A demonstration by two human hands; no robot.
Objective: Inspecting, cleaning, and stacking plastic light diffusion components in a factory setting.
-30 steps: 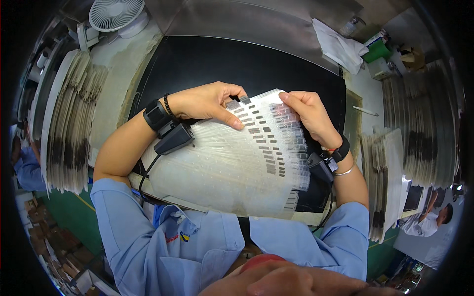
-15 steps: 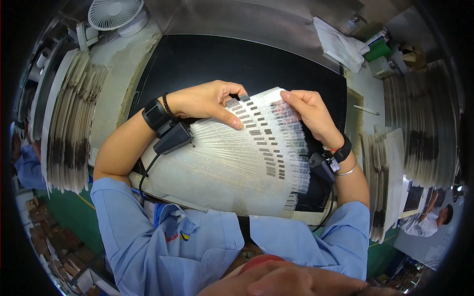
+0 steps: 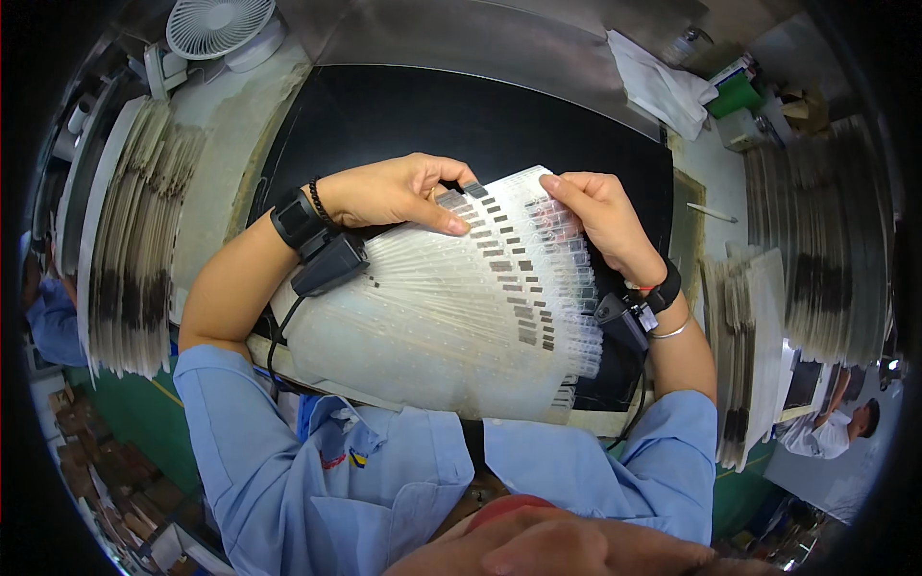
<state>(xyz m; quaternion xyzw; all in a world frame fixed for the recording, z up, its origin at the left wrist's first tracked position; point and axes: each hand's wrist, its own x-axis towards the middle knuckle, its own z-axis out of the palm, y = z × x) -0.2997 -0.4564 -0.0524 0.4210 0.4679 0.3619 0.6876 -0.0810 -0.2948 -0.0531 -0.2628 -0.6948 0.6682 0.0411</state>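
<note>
since a second ago the fanned stack of translucent plastic sheets point(image 3: 451, 317), each edged with small dark grey rectangles, has spread a little wider, and the left hand point(image 3: 399, 190) has slid its thumb further across the top sheets toward three o'clock. the right hand point(image 3: 600, 219) has barely shifted along the far edge.

the sheets are thin, glossy and flexible, frosted white with rows of tiny dots, and they overlap like a fan whose dark marks run in a diagonal band from twelve o'clock down to five o'clock. the fan lies over the black matte bench point(image 3: 384, 115), its near edge hanging toward the person's light blue shirt point(image 3: 317, 470). the left hand grips the fan's top corner at eleven o'clock, thumb pressed on top, fingers curled beneath. the right hand pinches the upper edge at one o'clock, fingertips on the sheets.

each wrist carries a black strap with a small black boxy device point(image 3: 328, 264) and a cable; the left one rests on the fan and hides part of it. a white round fan point(image 3: 219, 24) stands at eleven o'clock. tall stacks of similar sheets point(image 3: 125, 250) stand at nine o'clock and at three o'clock. white cloth point(image 3: 658, 86) lies at one o'clock.
</note>
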